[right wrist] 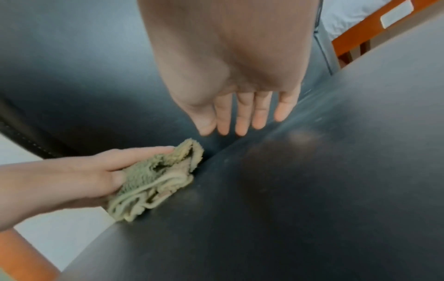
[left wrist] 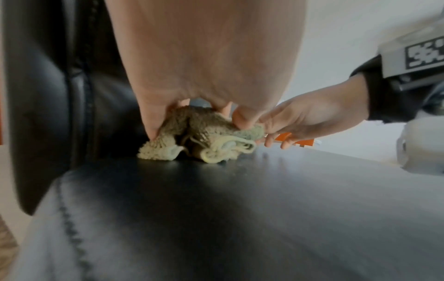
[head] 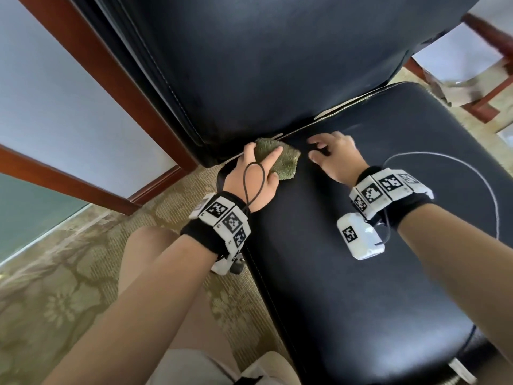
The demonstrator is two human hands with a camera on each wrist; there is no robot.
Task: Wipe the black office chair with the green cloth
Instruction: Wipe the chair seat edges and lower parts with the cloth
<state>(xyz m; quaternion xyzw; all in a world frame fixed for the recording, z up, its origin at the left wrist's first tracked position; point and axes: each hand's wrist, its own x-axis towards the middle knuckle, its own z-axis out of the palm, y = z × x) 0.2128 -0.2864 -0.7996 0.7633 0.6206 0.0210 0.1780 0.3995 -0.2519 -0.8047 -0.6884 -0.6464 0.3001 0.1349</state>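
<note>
The black office chair fills the head view, its seat (head: 374, 259) running toward me and its backrest (head: 263, 65) rising behind. My left hand (head: 261, 165) grips a bunched green cloth (head: 283, 161) and holds it down on the seat's rear left corner, by the crease under the backrest. From the left wrist, thumb and fingers curl round the cloth (left wrist: 199, 140). My right hand (head: 327, 151) rests on the seat just right of the cloth and holds nothing. The right wrist view has its fingers (right wrist: 240, 121) straight and the cloth (right wrist: 156, 180) below left.
A wood-framed partition (head: 111, 87) with frosted panels stands close on the left, over patterned carpet (head: 69, 273). Wooden furniture (head: 488, 98) is at the upper right. A thin white cable (head: 472, 173) loops over the seat from my right wrist. My knee (head: 144, 254) is left of the seat.
</note>
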